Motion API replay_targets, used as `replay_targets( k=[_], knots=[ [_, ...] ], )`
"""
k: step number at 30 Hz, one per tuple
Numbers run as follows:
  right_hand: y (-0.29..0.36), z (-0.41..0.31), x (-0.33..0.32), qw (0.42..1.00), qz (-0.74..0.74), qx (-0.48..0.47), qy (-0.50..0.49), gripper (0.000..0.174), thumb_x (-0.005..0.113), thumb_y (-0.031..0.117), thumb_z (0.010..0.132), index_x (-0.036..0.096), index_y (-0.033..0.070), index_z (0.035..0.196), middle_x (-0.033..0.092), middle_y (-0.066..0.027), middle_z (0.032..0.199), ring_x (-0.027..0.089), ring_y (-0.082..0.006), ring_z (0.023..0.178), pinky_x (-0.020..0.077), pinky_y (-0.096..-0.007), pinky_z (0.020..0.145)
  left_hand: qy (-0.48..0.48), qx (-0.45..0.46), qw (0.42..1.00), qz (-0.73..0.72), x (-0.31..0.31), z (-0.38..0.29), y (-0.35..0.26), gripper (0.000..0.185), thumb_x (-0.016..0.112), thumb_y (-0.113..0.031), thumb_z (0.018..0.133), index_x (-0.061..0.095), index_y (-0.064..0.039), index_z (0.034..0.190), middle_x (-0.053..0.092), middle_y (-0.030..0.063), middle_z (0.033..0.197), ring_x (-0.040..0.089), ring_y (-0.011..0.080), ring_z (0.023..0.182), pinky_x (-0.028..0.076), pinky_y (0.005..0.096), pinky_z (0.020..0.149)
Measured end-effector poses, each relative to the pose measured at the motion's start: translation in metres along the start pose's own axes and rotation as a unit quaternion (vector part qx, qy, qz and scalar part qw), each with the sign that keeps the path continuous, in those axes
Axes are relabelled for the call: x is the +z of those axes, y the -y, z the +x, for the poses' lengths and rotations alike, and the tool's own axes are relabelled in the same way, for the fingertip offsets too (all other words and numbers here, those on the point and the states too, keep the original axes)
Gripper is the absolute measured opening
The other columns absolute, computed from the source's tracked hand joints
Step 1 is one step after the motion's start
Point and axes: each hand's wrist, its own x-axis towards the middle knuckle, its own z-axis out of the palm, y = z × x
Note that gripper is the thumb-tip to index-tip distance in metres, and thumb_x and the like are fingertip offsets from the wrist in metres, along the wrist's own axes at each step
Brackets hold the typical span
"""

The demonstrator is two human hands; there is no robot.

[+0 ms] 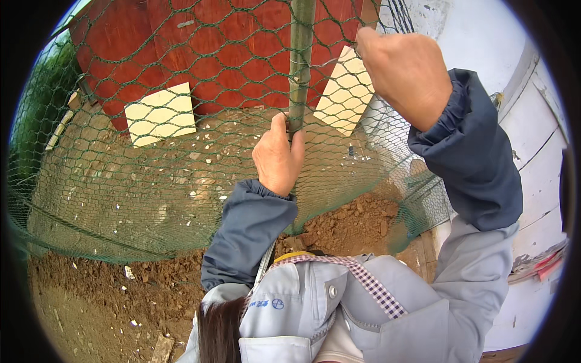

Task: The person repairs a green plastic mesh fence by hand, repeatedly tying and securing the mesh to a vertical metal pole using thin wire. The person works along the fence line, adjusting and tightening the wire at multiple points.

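Note:
Green netting (236,63) hangs in front of me, strung past an upright bamboo pole (302,50). My left hand (279,156) is around the lower part of the pole, index finger and thumb to either side of it. A thin wire (299,61) is looped around the pole higher up, and its end runs right toward my other hand. Raised at the upper right, my right hand (401,75) is closed, with its fingertips pinched by the end of the wire; the grip itself is partly hidden by the hand.
Behind the netting stand a red wooden panel (218,50) and two pale boards (161,115). A white wall (535,181) is on the right. Loose brown soil (354,222) lies near my body, with a piece of wood (162,349) at the lower left.

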Motion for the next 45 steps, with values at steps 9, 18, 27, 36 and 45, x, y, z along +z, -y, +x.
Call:
replay_targets(
  k=[9, 18, 27, 36, 45],
  knots=[
    [0.001, 0.000, 0.013, 0.996, 0.083, 0.000, -0.029, 0.016, 0.056, 0.013, 0.081, 0.046, 0.004, 0.073, 0.050, -0.0117, 0.054, 0.055, -0.0290, 0.051, 0.0425, -0.0375, 0.045, -0.008, 0.004, 1.000, -0.005, -0.002, -0.002, -0.002, 0.026, 0.063, -0.010, 0.075, 0.049, -0.006, 0.097, 0.059, 0.0130, 0.069, 0.058, 0.0329, 0.063, 0.044, 0.0413, 0.054],
    [0.009, 0.019, -0.003, 0.982, 0.072, -0.079, -0.153, 0.019, 0.055, 0.013, 0.083, 0.044, 0.005, 0.070, 0.044, -0.0085, 0.049, 0.053, -0.0269, 0.047, 0.0412, -0.0348, 0.043, -0.011, 0.010, 1.000, 0.003, 0.001, 0.002, -0.001, 0.030, 0.063, -0.009, 0.075, 0.049, -0.005, 0.101, 0.057, 0.0140, 0.067, 0.057, 0.0333, 0.061, 0.043, 0.0415, 0.053],
    [0.030, 0.011, 0.004, 0.988, 0.081, -0.081, -0.106, 0.013, 0.056, 0.011, 0.076, 0.046, 0.008, 0.070, 0.049, -0.0005, 0.070, 0.055, -0.0164, 0.058, 0.0420, -0.0282, 0.045, -0.014, 0.030, 0.999, 0.013, 0.003, 0.002, 0.002, 0.031, 0.064, -0.010, 0.075, 0.049, -0.005, 0.101, 0.060, 0.0135, 0.071, 0.058, 0.0325, 0.063, 0.044, 0.0412, 0.055],
    [0.051, -0.015, 0.030, 0.979, 0.181, -0.096, 0.007, 0.015, 0.058, 0.009, 0.071, 0.043, 0.006, 0.071, 0.048, -0.0030, 0.052, 0.054, -0.0189, 0.045, 0.0383, -0.0310, 0.039, -0.003, 0.009, 1.000, 0.015, 0.003, 0.002, -0.001, 0.030, 0.063, -0.011, 0.076, 0.050, -0.006, 0.102, 0.061, 0.0136, 0.072, 0.059, 0.0329, 0.063, 0.044, 0.0409, 0.055],
    [0.049, -0.020, 0.042, 0.994, 0.089, -0.046, 0.034, 0.013, 0.056, 0.008, 0.070, 0.043, 0.006, 0.070, 0.048, -0.0052, 0.051, 0.056, -0.0201, 0.049, 0.0406, -0.0309, 0.040, -0.005, -0.001, 1.000, 0.001, 0.001, -0.001, 0.002, 0.032, 0.064, -0.011, 0.075, 0.049, -0.005, 0.103, 0.060, 0.0135, 0.074, 0.059, 0.0327, 0.067, 0.045, 0.0409, 0.056]
  ],
)
